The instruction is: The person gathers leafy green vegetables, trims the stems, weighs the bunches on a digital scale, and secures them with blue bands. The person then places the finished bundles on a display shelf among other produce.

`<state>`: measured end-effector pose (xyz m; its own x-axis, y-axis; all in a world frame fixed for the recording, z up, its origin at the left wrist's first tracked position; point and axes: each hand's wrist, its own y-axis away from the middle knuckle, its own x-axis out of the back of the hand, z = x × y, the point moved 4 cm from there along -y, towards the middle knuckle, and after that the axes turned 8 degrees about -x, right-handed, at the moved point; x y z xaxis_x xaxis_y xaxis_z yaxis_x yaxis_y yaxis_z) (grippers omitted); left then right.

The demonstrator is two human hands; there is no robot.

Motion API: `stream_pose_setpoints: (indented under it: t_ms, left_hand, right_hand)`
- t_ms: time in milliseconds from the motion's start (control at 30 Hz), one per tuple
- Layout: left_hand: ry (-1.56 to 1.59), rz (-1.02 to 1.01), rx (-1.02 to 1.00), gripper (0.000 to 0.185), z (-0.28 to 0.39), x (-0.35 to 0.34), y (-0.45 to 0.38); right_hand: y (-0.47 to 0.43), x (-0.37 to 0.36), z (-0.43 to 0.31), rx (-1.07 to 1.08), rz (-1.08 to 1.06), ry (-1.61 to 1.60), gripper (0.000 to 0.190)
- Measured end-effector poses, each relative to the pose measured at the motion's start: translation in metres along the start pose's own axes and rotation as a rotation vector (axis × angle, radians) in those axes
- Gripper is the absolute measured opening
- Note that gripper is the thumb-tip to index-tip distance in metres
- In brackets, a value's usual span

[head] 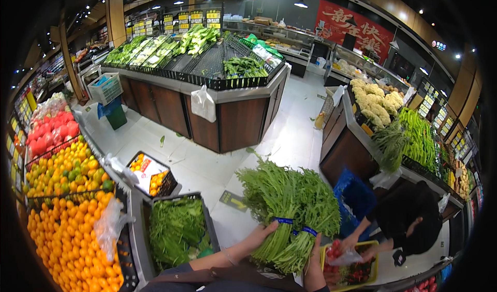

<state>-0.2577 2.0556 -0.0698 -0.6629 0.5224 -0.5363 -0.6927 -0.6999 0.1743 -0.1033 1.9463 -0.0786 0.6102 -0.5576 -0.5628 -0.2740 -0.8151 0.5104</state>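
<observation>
Two bunches of leafy greens (289, 202) with feathery, jagged leaves and pale green stalks are held up in front of me, each tied with a blue band (309, 231). My left hand (261, 237) grips the left bunch from its left side near the band, thumb on top. Around the stalks of the right bunch, my right hand (313, 255) is closed from the right; its fingers are partly hidden. Below and left of them, a dark crate (207, 222) holds more leafy greens with blue bands.
A person in black (407, 218) bends at the right over a yellow basket (374, 263) of red produce, close to my right hand. Fruit displays (77, 233) line the left. Ahead stands a vegetable island (240, 121); a crate of oranges (171, 183) sits on the floor.
</observation>
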Motion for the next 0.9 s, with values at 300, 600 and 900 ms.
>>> stream_pose_setpoints:
  t_ms: [300,600,900]
  left_hand:
    - [0.069,0.075,-0.037,0.065,0.073,0.046,-0.222]
    - [0.124,0.294,-0.179,0.067,0.169,0.163,-0.369]
    - [-0.003,0.206,-0.287,0.069,0.301,0.293,-0.522]
  right_hand:
    - [-0.228,-0.053,-0.119,-0.058,-0.018,0.164,0.074]
    - [-0.462,-0.181,-0.161,-0.331,-0.261,0.28,0.074]
    - [-0.646,-0.307,-0.182,-0.172,-0.282,0.156,0.076]
